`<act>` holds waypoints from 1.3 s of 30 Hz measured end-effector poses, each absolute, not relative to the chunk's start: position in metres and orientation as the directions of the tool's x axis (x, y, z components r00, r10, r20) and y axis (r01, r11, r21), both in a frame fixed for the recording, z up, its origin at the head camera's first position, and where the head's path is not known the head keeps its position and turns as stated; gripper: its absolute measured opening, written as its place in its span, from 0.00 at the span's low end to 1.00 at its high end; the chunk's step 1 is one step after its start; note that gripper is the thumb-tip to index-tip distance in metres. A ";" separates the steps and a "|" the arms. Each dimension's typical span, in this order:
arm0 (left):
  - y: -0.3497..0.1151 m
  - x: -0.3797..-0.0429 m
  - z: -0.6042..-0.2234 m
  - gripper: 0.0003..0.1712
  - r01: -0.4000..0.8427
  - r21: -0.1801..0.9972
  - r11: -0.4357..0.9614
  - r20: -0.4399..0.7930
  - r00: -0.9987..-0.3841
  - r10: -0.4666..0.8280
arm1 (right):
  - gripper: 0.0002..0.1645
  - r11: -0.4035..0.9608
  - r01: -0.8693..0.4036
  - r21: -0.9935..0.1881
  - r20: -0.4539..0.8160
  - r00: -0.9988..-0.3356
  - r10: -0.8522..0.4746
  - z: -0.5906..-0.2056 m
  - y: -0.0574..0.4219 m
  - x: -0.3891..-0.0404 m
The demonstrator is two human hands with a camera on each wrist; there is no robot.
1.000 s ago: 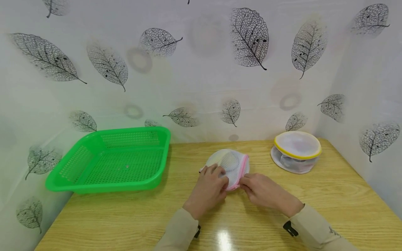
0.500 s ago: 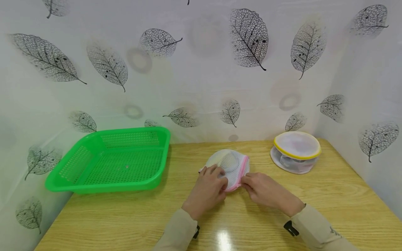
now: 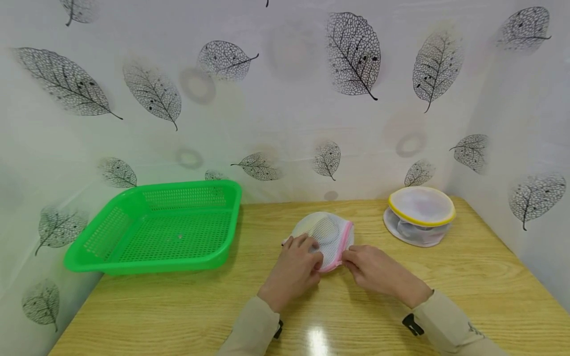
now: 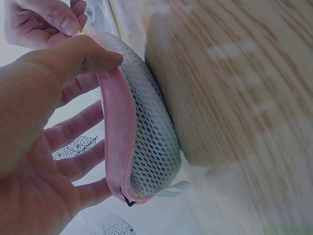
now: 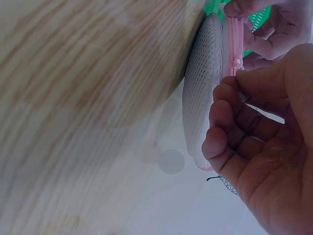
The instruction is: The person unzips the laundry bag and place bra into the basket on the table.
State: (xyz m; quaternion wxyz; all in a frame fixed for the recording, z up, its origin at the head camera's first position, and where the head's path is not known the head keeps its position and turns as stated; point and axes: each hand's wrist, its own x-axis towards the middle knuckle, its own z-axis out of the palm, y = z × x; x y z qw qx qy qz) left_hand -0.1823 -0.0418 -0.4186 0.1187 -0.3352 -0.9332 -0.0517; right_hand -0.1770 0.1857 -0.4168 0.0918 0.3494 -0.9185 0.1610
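Note:
A small white mesh laundry bag (image 3: pixel 327 237) with a pink zipper band lies on the table, and something pale and rounded shows through its mesh. My left hand (image 3: pixel 294 267) holds its near left side; in the left wrist view the thumb (image 4: pixel 93 56) lies over the pink zipper band (image 4: pixel 116 122), fingers behind it. At the near right corner my right hand (image 3: pixel 378 272) pinches the zipper. The right wrist view has thumb and forefinger together right at the pink zipper slider (image 5: pixel 237 64), the other fingers curled. The zipper pull itself is hidden between the fingertips.
On the left stands a green perforated plastic basket (image 3: pixel 222 259). A round mesh laundry bag with a yellow rim (image 3: pixel 420 222) sits at the back right of the wooden table (image 3: pixel 187 316). Behind the table hangs a white leaf-print sheet (image 3: pixel 285 109).
My right hand and the zipper corner it pinches have shifted very slightly to the right since a second ago. The left hand keeps its hold on the bag.

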 end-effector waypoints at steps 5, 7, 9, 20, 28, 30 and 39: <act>-0.042 -0.182 -0.419 0.10 0.640 0.021 0.768 0.269 -0.743 0.612 | 0.09 0.704 -0.674 -0.225 0.286 -0.736 -0.613 -0.417 0.185 -0.176; -0.042 -0.181 -0.418 0.11 0.641 0.024 0.767 0.273 -0.742 0.612 | 0.09 0.703 -0.674 -0.226 0.288 -0.736 -0.613 -0.417 0.185 -0.177; -0.043 -0.181 -0.418 0.11 0.641 0.028 0.767 0.272 -0.743 0.611 | 0.09 0.706 -0.673 -0.220 0.291 -0.736 -0.611 -0.417 0.186 -0.177; -0.043 -0.180 -0.418 0.11 0.641 0.027 0.767 0.257 -0.746 0.614 | 0.08 0.724 -0.654 -0.219 0.276 -0.753 -0.597 -0.417 0.188 -0.178; -0.043 -0.181 -0.418 0.11 0.641 0.036 0.767 0.255 -0.748 0.613 | 0.10 0.721 -0.656 -0.222 0.277 -0.752 -0.599 -0.416 0.188 -0.178; -0.043 -0.181 -0.418 0.11 0.639 0.041 0.768 0.253 -0.750 0.611 | 0.10 0.721 -0.658 -0.218 0.282 -0.749 -0.599 -0.416 0.189 -0.178; -0.044 -0.180 -0.417 0.11 0.638 0.042 0.769 0.243 -0.753 0.611 | 0.08 0.726 -0.659 -0.199 0.305 -0.745 -0.593 -0.416 0.190 -0.178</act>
